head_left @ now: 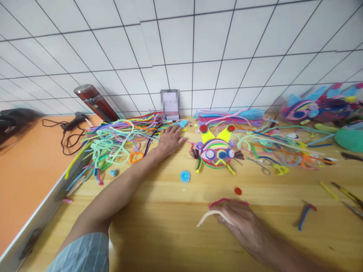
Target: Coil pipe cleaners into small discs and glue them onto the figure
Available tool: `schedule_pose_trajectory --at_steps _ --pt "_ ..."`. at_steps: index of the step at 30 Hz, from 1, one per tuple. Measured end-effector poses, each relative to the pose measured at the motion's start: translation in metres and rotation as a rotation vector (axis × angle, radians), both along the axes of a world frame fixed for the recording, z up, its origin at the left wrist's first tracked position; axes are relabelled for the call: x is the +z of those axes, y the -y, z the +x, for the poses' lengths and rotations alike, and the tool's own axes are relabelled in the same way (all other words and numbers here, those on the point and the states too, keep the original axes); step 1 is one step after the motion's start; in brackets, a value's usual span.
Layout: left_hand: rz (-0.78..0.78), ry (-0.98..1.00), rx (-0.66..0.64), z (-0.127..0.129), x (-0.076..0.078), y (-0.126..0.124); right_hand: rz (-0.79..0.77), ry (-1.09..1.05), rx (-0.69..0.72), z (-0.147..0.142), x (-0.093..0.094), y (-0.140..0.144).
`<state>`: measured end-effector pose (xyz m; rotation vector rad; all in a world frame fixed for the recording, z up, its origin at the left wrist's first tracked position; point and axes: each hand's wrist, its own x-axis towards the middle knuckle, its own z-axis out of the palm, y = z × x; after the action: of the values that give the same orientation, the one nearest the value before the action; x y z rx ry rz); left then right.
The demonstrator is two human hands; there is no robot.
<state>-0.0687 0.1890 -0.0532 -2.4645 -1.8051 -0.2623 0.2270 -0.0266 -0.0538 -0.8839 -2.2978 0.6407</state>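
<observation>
My left hand reaches out palm down, its fingers stretched over the table near a small light blue piece. Whether the fingertips touch that piece I cannot tell. Closed and low over the table, my right hand holds a cream pipe cleaner that curves out to the left. A pinkish-red pipe cleaner shows behind its fingers. Between the hands and farther back lies a colourful animal-face figure with yellow horns. A blue coiled disc and a red disc lie in front of it.
Tangled pipe cleaners cover the back left, and a bundle lies by the wall. A red thermos stands behind them. Scissors and pliers-like tools are at right. More animal figures sit back right.
</observation>
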Motion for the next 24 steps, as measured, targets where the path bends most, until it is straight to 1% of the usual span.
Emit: schedule_pose_trajectory --at_steps 3,5,10,13,15,19,21,24 --pt "0.010 -0.003 -0.003 -0.001 -0.002 0.001 -0.015 0.019 -0.001 0.001 -0.001 0.000" --pt "0.024 0.002 -0.008 -0.002 0.001 0.003 -0.027 0.027 -0.001 0.001 -0.001 0.000" --pt "0.054 0.004 0.030 0.002 0.016 0.007 0.006 0.007 -0.002 -0.003 0.002 0.000" --pt "0.100 0.012 -0.021 0.013 0.022 0.000 0.066 -0.006 -0.001 -0.005 0.004 -0.001" --pt "0.090 0.006 -0.049 0.021 0.022 -0.009 0.088 -0.003 -0.001 -0.005 0.006 -0.001" --pt "0.013 -0.021 -0.022 0.029 0.015 -0.021 0.088 0.001 0.008 -0.005 0.005 -0.001" --pt "0.006 -0.023 -0.014 0.026 0.011 -0.021 0.088 0.007 0.023 -0.004 0.005 -0.001" --pt "0.010 -0.034 -0.014 0.018 0.007 -0.013 0.094 0.014 0.015 -0.005 0.004 -0.001"
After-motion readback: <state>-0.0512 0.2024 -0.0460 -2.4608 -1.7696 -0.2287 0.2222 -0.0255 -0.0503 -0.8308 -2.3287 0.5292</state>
